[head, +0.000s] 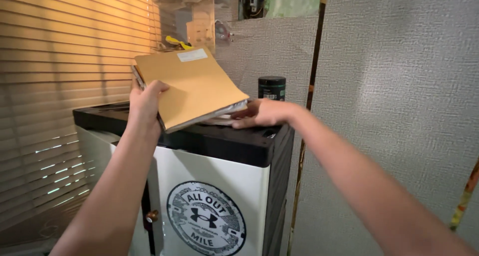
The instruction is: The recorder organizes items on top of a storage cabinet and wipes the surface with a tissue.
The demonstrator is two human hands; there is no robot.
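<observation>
The left hand [144,104] grips a tilted brown notebook [192,86], long axis rising leftward; the right hand [262,114] lies flat beneath.

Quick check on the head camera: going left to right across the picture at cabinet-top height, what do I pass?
Window blinds → left hand gripping the brown envelope's edge → brown envelope, tilted up → right hand flat on the papers under it → dark round container → textured wall panel.
</observation>
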